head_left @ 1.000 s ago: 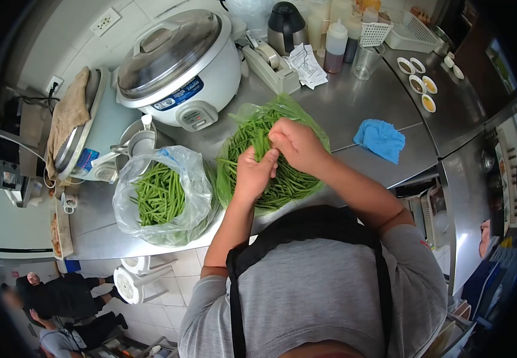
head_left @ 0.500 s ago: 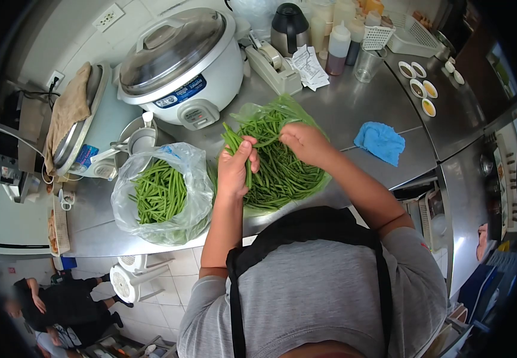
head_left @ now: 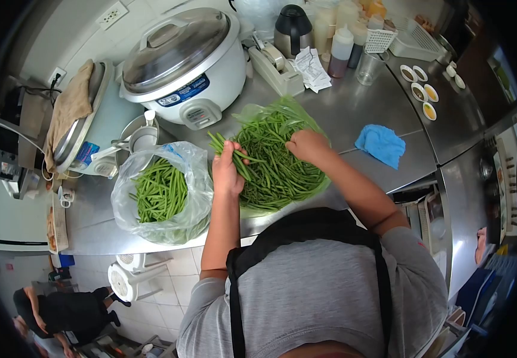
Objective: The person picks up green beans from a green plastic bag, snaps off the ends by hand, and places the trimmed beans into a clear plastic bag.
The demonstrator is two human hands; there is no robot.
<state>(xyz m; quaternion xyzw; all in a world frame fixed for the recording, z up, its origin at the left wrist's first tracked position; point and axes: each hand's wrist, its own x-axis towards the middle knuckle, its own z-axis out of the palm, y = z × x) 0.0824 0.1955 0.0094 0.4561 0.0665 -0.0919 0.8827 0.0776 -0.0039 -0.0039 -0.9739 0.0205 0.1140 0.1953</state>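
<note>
My stainless steel counter [head_left: 354, 110] carries two clear plastic bags of green beans [head_left: 161, 194] [head_left: 279, 158], a large white rice cooker [head_left: 187, 62], a folded blue cloth [head_left: 380, 145] and a white tape dispenser [head_left: 276, 65].

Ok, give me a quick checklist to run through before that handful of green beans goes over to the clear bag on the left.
1. Left hand grips a small bunch of green beans: ok.
2. Clear bag stands with its mouth open, already partly filled: ok.
3. Path from the bunch to the bag is free, with the small cup lying behind it: ok.
4. Right hand rests on the bean pile in the green bag, out of the way: ok.
5. All ends in the bunch trimmed: cannot tell.
6. Bag sits back from the counter edge: not ok, it is close to it.
</note>
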